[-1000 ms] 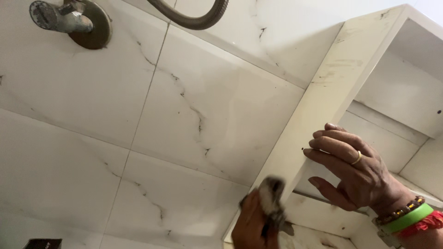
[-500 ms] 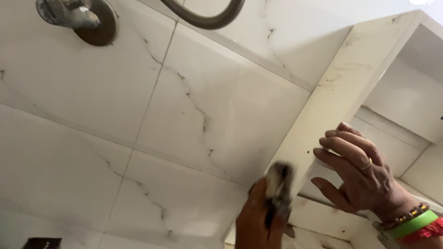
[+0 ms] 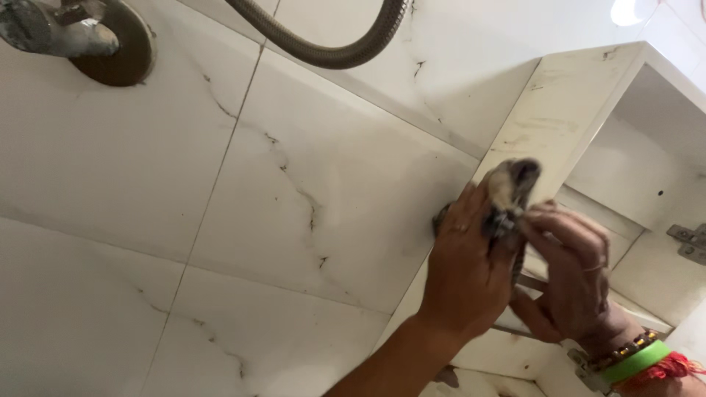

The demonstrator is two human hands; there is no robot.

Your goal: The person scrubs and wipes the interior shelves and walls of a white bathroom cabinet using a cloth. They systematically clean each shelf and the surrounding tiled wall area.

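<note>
Two hands, one rag: left hand (image 3: 463,272) clenched round the crumpled grey cleaning cloth (image 3: 507,192), pressing it on the white cabinet side panel (image 3: 548,121), bunch pointing upward along it. Right hand (image 3: 570,276), fingers loosely curled, grips the panel's edge.

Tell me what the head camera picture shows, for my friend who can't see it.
A left hand presses a dirty rag against a white cabinet's side panel, while the right hand grips its edge. Behind is a marble-tiled wall with a tap and hose.
</note>
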